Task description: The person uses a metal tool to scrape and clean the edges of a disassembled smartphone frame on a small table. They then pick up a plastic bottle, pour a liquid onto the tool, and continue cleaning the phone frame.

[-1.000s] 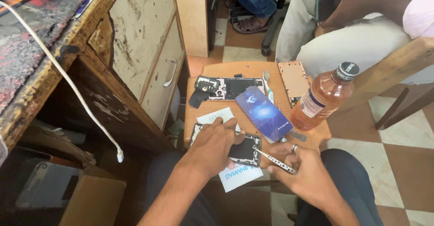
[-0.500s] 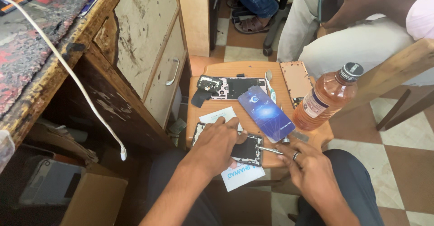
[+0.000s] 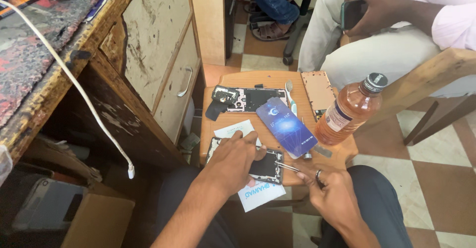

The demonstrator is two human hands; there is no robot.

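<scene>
An opened phone body (image 3: 265,166) lies at the near edge of a small wooden stool (image 3: 238,80). My left hand (image 3: 233,158) presses down on its left part. My right hand (image 3: 327,191), a ring on one finger, grips metal tweezers (image 3: 286,166) whose tip reaches into the phone's right side. A blue phone screen panel (image 3: 286,127) lies just beyond, tilted. A white paper sheet (image 3: 258,193) sticks out from under the phone.
Further back on the stool lie a second opened phone frame (image 3: 248,99), a toothbrush (image 3: 291,99) and a copper-coloured back plate (image 3: 318,90). A bottle of orange liquid (image 3: 349,110) stands at the right. A worn wooden desk (image 3: 144,64) with a hanging white cable (image 3: 94,114) is left. A seated person holds a phone (image 3: 354,12).
My right hand has drawn slightly toward me and right, with the tweezers now angled into the phone's right edge. My left hand stays pressed on the phone.
</scene>
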